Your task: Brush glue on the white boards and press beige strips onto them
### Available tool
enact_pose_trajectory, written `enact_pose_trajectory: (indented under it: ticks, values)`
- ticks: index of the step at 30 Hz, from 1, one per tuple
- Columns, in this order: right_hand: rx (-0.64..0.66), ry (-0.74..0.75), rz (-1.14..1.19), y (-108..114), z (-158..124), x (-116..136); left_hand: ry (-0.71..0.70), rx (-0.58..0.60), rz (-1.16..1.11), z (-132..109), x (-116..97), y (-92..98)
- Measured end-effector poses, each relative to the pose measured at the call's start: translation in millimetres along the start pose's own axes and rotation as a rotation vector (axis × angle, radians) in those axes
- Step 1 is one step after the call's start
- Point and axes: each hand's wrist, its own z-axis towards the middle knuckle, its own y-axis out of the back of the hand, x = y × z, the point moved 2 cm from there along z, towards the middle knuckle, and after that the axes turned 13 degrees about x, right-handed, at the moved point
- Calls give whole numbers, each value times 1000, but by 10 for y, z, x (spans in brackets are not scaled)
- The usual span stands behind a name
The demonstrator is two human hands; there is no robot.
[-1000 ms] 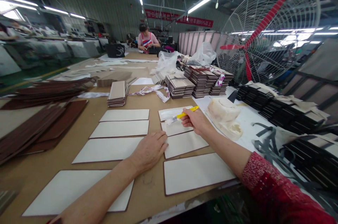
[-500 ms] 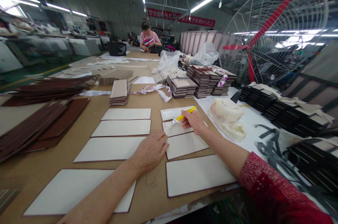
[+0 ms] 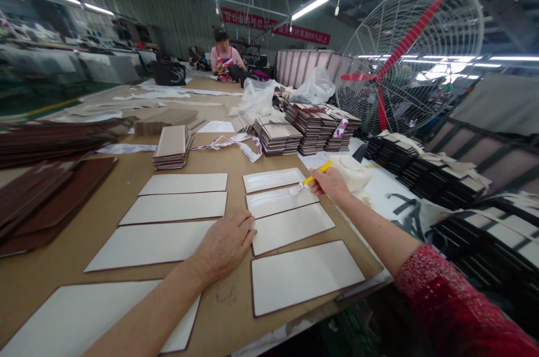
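My right hand [image 3: 331,184] grips a yellow-handled brush [image 3: 310,179]. The white-smeared bristles touch the right end of a pale, dark-edged panel [image 3: 273,203], second from the far end of the right column. Glossy white streaks show on it and on the farthest panel [image 3: 272,181]. My left hand [image 3: 227,240] lies palm down, fingers stretched out, its fingertips at the left edge of the third panel [image 3: 290,228]. Part of a left-column panel [image 3: 143,245] passes under this hand. Nearer to me lie another right-column panel [image 3: 305,277] and a left one [image 3: 84,312] partly covered by my forearm.
Brown panels [image 3: 63,200] are piled at the left. Bundled stacks [image 3: 280,135] and a small stack [image 3: 170,146] stand beyond the panels. A whitish container [image 3: 349,170] sits behind my right hand. Black bundles [image 3: 438,169] and a large fan [image 3: 404,59] occupy the right. Another person [image 3: 226,56] works at the far end.
My right hand has drawn the brush rightward along the second panel, and white streaks now cover more of it. My left hand stays by the panel edges. The view has shifted slightly.
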Motion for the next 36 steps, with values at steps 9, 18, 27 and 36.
enact_pose_trajectory:
  ticks: [9,18,27,36]
  values:
    - [-109,2,-97,347,-55,-3,-13,-6,8,-3,22,-18]
    - [-99,91,113,129,-232,140,-13,12,0,-10,-24,53]
    - [116,6,344,-359,-363,210,-5,29,-12,-4,-21,85]
    - [245,-6,344,-855,-508,246,16,53,-26,-13,-34,89]
